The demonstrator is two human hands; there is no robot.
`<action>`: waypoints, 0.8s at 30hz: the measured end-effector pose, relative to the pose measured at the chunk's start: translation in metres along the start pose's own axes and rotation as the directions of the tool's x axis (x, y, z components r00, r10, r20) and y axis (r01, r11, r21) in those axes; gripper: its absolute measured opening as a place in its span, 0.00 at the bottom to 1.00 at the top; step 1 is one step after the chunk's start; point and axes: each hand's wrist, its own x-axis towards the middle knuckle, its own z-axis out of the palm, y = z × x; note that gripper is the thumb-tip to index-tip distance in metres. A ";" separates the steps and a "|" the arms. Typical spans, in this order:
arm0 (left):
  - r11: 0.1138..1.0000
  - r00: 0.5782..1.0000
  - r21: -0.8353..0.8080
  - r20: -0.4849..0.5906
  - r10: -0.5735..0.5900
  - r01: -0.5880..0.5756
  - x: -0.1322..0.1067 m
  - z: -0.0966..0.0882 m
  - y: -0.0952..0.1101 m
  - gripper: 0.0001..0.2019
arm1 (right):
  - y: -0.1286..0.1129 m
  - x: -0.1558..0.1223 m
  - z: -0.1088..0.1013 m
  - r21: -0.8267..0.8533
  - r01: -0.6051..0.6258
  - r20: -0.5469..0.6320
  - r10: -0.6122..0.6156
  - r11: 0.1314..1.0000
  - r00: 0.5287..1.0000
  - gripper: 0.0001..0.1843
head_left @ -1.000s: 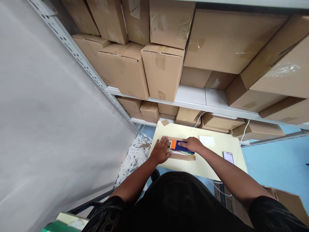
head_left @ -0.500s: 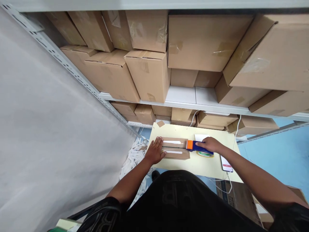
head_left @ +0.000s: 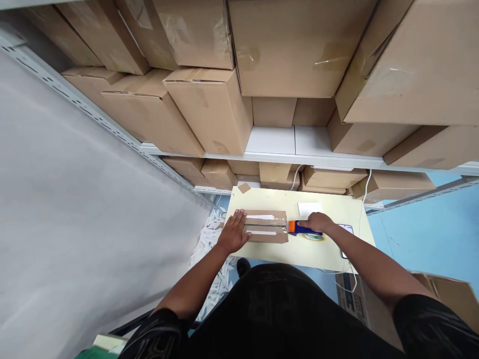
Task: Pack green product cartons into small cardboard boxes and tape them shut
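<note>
While my left hand lies flat on the left end of the cardboard box, grasping nothing, my right hand is clenched round the blue-and-orange tape dispenser, orange head right at the box's other end! Box on the cream table, white paper just beyond the dispenser!

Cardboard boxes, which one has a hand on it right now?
The cardboard box on the pale yellow table, with two white strips on top: the left hand lies on its left end. The shelved boxes are untouched.
</note>
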 end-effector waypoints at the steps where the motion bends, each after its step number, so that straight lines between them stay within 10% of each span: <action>1: 1.000 1.000 -0.007 -0.001 -0.001 0.001 0.000 0.000 0.000 0.41 | -0.008 0.009 0.004 0.070 -0.039 0.027 0.037 0.997 0.999 0.35; 8: 0.997 0.998 -0.081 -0.055 0.013 -0.017 -0.001 0.004 -0.002 0.41 | -0.002 0.017 0.027 0.258 -0.209 0.099 0.190 0.943 0.977 0.29; 18: 0.973 0.994 -0.224 -0.102 0.034 -0.056 0.001 0.010 -0.007 0.41 | -0.008 -0.037 0.124 0.082 -0.151 -0.468 0.172 0.985 0.867 0.30; 24: 0.918 0.990 -0.391 -0.138 0.009 -0.063 -0.005 0.007 -0.013 0.39 | -0.018 -0.027 0.153 -0.003 -0.206 -0.543 0.171 0.979 0.822 0.23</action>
